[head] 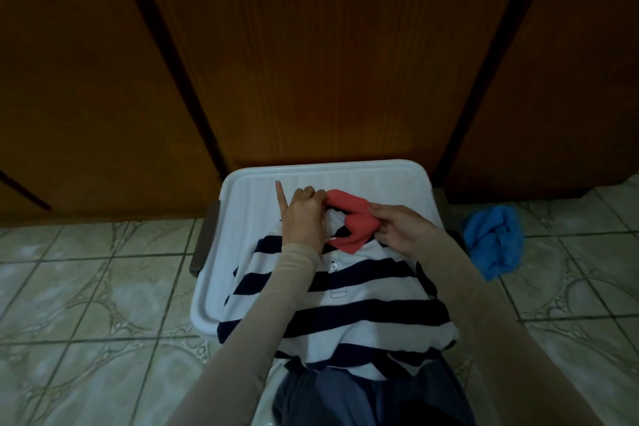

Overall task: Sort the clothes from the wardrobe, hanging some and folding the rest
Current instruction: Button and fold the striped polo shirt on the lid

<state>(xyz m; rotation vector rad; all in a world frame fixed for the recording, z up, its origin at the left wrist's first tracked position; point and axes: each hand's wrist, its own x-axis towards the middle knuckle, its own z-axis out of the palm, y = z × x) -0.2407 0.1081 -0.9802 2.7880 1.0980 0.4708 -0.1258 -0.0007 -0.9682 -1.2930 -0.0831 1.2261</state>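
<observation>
Wardrobe doors (311, 62): dark brown wood, filling the top of the view behind everything
Floor (86, 287): pale patterned tiles on both sides
White tray (345, 173): a ribbed plastic surface, serving as the bench, its far edge against the wardrobe
Striped polo shirt (345, 308): lying face up on the white tray; navy and white bands; long axis runs away from the person, red collar (349, 218) at the far end, hem at the near edge
Blue cloth (494, 239): crumpled on the floor, right of the tray
Left hand (304, 214): pinching the collar's left side; index finger sticking straight out
Right hand (401, 228): pinching the collar's right side, fingers curled
</observation>
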